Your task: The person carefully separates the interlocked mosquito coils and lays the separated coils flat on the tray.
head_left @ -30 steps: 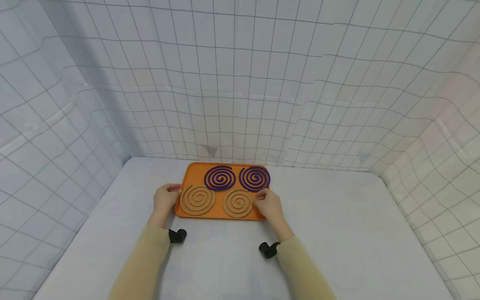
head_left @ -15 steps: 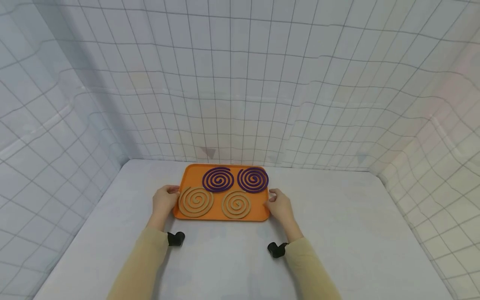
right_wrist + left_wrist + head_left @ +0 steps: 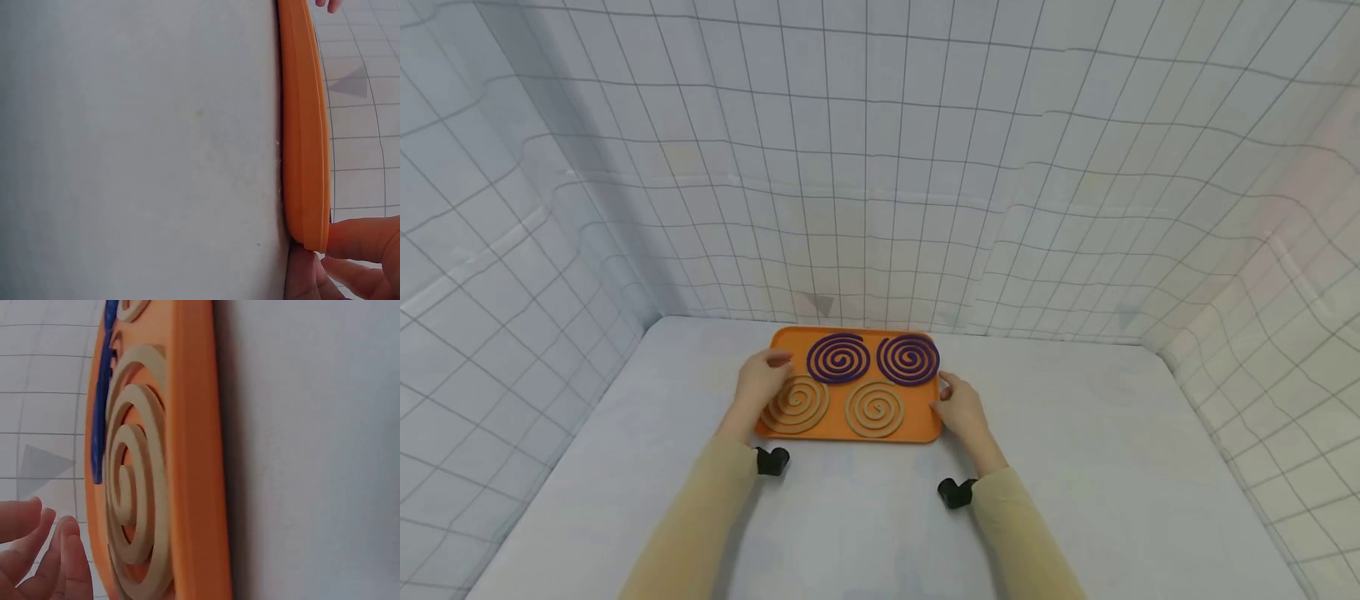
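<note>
An orange tray (image 3: 921, 428) lies on the table and bears several flat spirals that look like mosquito coils. A purple coil (image 3: 841, 359) and another purple coil (image 3: 909, 358) are in the back row. In front are a tan coil (image 3: 799, 402) on the left and a second tan coil (image 3: 877, 408) further right. My left hand (image 3: 760, 385) hovers over the tray's left side with loosely bent fingers and nothing between them. At the right edge, my right hand (image 3: 962, 408) pinches the tray's rim, thumb on top and fingers beneath, as the right wrist view shows.
A white cloth-covered table (image 3: 1075, 467) spreads around the tray. White grid-patterned curtains (image 3: 880, 167) enclose it at the back and both sides. A black wrist camera (image 3: 772, 461) sits by the left sleeve and another black camera (image 3: 956, 492) by the right.
My right hand has moved from over the front right tan coil to the tray's right rim. My left hand has left the left rim and shifted right and back over the tray.
</note>
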### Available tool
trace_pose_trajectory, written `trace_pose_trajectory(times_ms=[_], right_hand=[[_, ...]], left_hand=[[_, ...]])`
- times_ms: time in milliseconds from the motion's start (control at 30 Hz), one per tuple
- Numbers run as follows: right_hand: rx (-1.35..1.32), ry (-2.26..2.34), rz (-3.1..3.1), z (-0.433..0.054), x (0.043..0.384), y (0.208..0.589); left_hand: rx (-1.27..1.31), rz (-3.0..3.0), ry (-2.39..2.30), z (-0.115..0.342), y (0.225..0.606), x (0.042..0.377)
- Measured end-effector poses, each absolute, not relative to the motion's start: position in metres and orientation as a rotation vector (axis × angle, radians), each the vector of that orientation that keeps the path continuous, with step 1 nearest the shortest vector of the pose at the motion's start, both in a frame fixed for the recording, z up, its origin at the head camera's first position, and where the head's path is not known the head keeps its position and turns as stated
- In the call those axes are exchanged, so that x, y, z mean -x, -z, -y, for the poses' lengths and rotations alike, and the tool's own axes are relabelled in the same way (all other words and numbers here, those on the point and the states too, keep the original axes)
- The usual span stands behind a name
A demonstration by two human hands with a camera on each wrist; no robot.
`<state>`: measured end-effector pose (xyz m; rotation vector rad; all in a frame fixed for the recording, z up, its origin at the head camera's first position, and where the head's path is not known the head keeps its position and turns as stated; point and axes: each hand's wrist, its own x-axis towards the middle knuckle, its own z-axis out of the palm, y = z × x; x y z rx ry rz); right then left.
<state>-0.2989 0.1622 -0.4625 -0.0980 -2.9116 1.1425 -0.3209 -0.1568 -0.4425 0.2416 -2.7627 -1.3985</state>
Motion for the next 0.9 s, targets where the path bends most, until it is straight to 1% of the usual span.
trace_pose_trajectory(times_ms=[200, 367, 600, 767, 900], right_hand=[[0.129, -1.168, 2.907, -0.166, 0.297, 0.467], [0.109, -1.228, 2.876, -0.166, 0.296, 0.467], [0.109, -1.233, 2.870, -0.166, 0.296, 0.466], [0.104, -1.226, 2.879, -0.165, 0.295, 0.465], [0.093, -1.205, 2.863, -0.165, 0.294, 0.464]], left_hand=[[-0.207, 2.917, 1.211, 0.141, 0.446, 0.341], [-0.265, 3.003, 1.124, 0.134, 0.442, 0.347], [-0.331, 3.070, 1.051, 0.134, 0.434, 0.351], [-0.433, 3.067, 0.966, 0.140, 0.438, 0.352], [-0.432, 3.036, 0.975, 0.145, 0.441, 0.354]])
